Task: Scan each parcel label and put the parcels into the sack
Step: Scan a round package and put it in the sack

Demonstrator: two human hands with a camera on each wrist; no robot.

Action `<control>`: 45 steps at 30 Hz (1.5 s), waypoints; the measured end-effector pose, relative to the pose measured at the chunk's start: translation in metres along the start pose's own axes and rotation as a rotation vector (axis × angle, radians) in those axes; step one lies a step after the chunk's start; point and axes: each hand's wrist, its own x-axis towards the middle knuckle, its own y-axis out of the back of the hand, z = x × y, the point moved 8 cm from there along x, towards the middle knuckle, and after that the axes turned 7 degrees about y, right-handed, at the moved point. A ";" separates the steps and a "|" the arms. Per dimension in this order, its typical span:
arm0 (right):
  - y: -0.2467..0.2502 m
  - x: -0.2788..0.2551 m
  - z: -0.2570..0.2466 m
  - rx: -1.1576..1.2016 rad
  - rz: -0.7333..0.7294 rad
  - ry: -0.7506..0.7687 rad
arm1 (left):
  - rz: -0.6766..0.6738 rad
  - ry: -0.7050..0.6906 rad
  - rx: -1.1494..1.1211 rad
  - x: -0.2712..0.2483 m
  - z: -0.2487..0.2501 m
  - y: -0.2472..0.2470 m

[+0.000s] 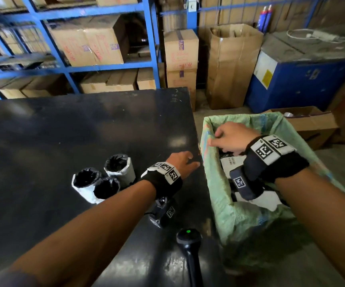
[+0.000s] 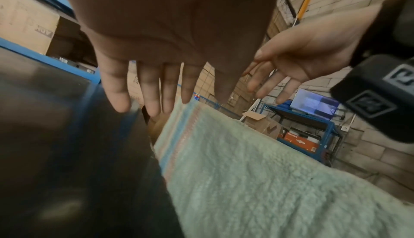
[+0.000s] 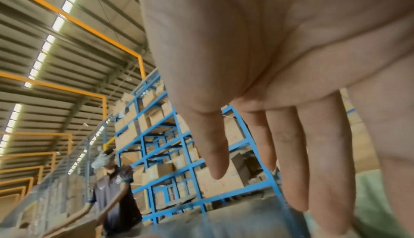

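Since both hands are empty over the sack mouth, the step in hand looks like finishing a drop-off and going back for the next parcel. To do it well: keep the pale green woven sack mouth spread wide w/ one hand, clear the other straight back to the table, grab one roll only, turn its label up, then scan w/ the black handheld scanner lying at the near table edge, green light showing.

Left hand hovers flat at the right edge of the dark glossy table, fingers straight and spread, holding nothing; can't tell if tips touch the sack rim. Right hand is over the sack opening, fingers loosely bent, thumb out, nothing gripped per wrist views.

Three white-wrapped rolled parcels w/ black ends stand clustered on the table, just left of the left wrist. White labelled parcels already lie inside the sack.
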 end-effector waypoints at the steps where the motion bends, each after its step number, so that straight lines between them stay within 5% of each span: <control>1: -0.005 -0.010 -0.016 -0.004 0.012 0.021 | -0.003 -0.006 0.029 -0.006 -0.012 0.010; 10: -0.113 -0.056 -0.063 -0.142 -0.105 -0.067 | 0.081 0.100 0.215 -0.049 -0.162 0.108; 16: -0.160 -0.090 -0.038 -0.116 -0.046 -0.312 | 0.007 0.036 0.276 -0.073 -0.223 0.082; 27: -0.237 -0.165 -0.006 0.087 -0.120 -0.562 | -0.110 -0.057 0.487 -0.080 -0.242 0.044; 33: -0.263 -0.177 0.006 0.195 -0.100 -0.608 | -0.125 0.006 -0.007 -0.076 -0.213 0.058; 36: -0.262 -0.174 0.001 0.485 0.012 -0.617 | -0.143 0.102 -0.415 -0.073 -0.208 0.060; 45: -0.162 -0.156 -0.044 0.816 0.334 -0.376 | -0.213 0.218 -1.064 -0.068 -0.172 0.050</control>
